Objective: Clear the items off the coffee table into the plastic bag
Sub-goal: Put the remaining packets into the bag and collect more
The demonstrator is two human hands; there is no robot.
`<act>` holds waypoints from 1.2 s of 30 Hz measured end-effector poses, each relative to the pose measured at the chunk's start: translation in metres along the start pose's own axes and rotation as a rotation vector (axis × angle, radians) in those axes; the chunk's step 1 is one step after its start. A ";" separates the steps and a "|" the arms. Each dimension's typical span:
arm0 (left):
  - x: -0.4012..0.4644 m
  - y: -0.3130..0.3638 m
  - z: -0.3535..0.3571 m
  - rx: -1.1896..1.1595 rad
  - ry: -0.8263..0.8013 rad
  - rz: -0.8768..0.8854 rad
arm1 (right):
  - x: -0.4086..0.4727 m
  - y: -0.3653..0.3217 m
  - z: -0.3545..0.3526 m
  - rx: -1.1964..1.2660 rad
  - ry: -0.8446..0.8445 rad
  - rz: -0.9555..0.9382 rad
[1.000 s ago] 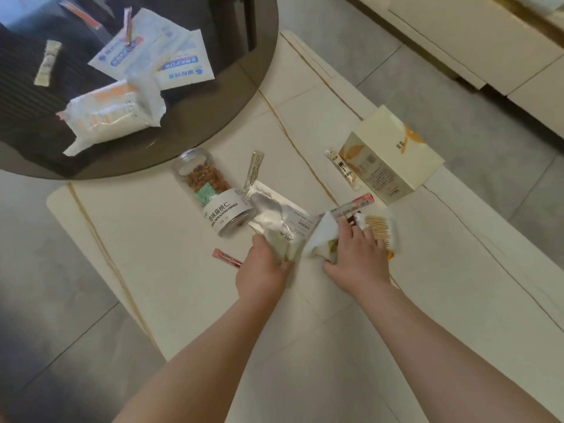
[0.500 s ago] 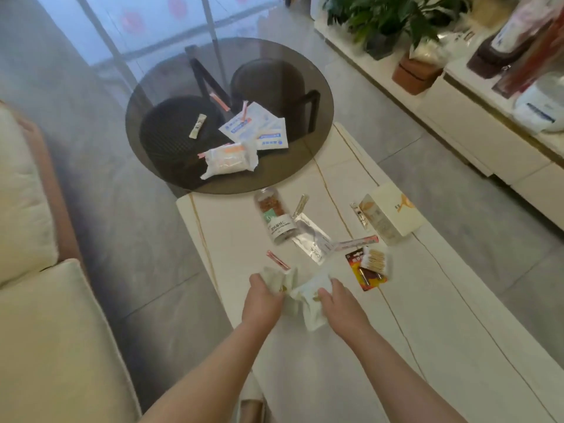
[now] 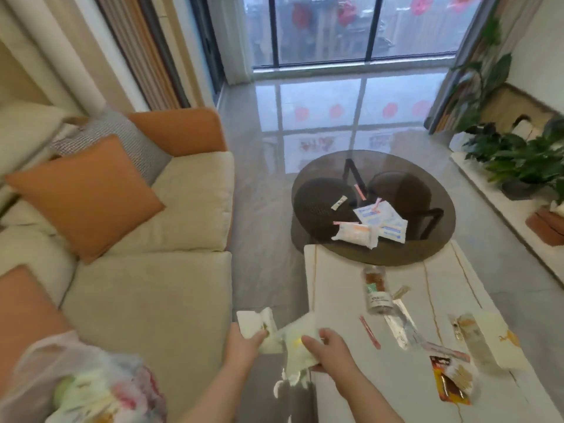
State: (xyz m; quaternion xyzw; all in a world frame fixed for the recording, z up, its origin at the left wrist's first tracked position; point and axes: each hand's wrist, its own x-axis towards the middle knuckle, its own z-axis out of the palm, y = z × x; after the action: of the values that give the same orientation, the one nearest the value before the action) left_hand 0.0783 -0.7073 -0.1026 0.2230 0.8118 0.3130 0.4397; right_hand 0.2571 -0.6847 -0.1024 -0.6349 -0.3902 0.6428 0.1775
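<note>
My left hand [image 3: 244,346] grips a pale folded wrapper [image 3: 254,322] just off the left edge of the white coffee table [image 3: 335,270]. My right hand [image 3: 331,351] holds a crumpled white wrapper [image 3: 297,346] beside it. The translucent plastic bag [image 3: 82,380], partly filled, sits on the sofa at the lower left. On the table lie a nut jar [image 3: 376,290] on its side, a silver pouch [image 3: 399,326], a pink stick sachet [image 3: 370,331], a cream box [image 3: 491,340] and an orange-black packet [image 3: 451,380].
A round dark glass table [image 3: 433,190] beyond holds white packets [image 3: 378,219] and a tissue pack [image 3: 355,235]. A cream sofa [image 3: 152,294] with orange cushions [image 3: 85,196] fills the left. Potted plants [image 3: 515,157] line the right wall.
Both hands have carried the wrappers from the middle of the table leftward past its edge, toward the sofa. The view has lifted and swung left, bringing the bag into sight.
</note>
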 end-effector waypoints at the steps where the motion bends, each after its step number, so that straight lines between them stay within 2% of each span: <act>1: 0.000 -0.004 -0.018 -0.025 0.039 -0.018 | -0.002 -0.009 0.015 -0.025 -0.038 -0.011; 9: -0.008 -0.049 -0.148 -0.376 0.357 -0.141 | -0.018 -0.052 0.142 -0.207 -0.326 -0.082; 14: -0.015 -0.094 -0.218 -0.569 0.450 -0.244 | -0.024 -0.060 0.224 -0.340 -0.451 -0.088; 19: -0.013 -0.142 -0.291 -0.660 0.492 -0.354 | -0.031 -0.049 0.307 -0.433 -0.492 -0.027; 24: 0.012 -0.191 -0.346 -0.602 0.496 -0.434 | -0.039 -0.038 0.374 -0.557 -0.503 -0.015; 31: 0.044 -0.215 -0.397 -0.442 0.460 -0.447 | -0.037 -0.031 0.453 -0.657 -0.453 -0.002; 36: 0.064 -0.217 -0.416 -0.370 0.393 -0.415 | -0.030 -0.027 0.476 -0.710 -0.447 0.017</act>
State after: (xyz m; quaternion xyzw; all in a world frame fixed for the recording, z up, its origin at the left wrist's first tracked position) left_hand -0.3283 -0.9493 -0.1182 -0.0951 0.8385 0.3959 0.3620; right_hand -0.2004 -0.8208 -0.1153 -0.5046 -0.6112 0.5917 -0.1468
